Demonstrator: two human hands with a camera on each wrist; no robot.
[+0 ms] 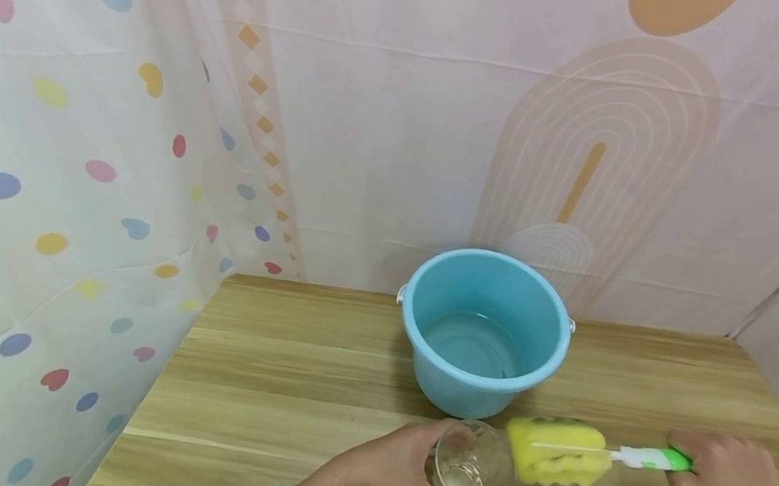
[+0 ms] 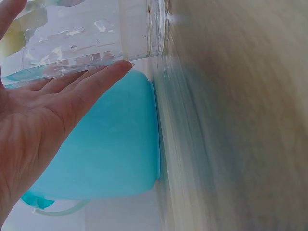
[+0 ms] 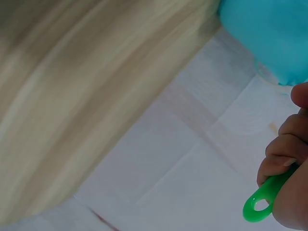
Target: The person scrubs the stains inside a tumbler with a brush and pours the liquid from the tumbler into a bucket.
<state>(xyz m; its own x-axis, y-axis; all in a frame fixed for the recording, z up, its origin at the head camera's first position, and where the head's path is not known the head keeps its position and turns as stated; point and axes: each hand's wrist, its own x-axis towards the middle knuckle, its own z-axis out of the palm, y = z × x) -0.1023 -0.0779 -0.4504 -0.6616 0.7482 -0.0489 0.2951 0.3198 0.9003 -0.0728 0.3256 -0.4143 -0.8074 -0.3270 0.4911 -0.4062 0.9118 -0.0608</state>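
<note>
A clear drinking glass stands near the front of the table, with my left hand wrapped around its left side. In the left wrist view the glass shows wet walls and a thick base close over the wood. My right hand grips the green and white handle of a sponge bottle brush. The brush's yellow sponge head lies level beside the glass, its tip at the rim. From the right wrist, the handle's green looped end sticks out below the curled fingers.
Behind the glass stands a light blue bucket with water in its bottom. The wood-grain table runs back to a patterned cloth; a spotted cloth hangs at the left.
</note>
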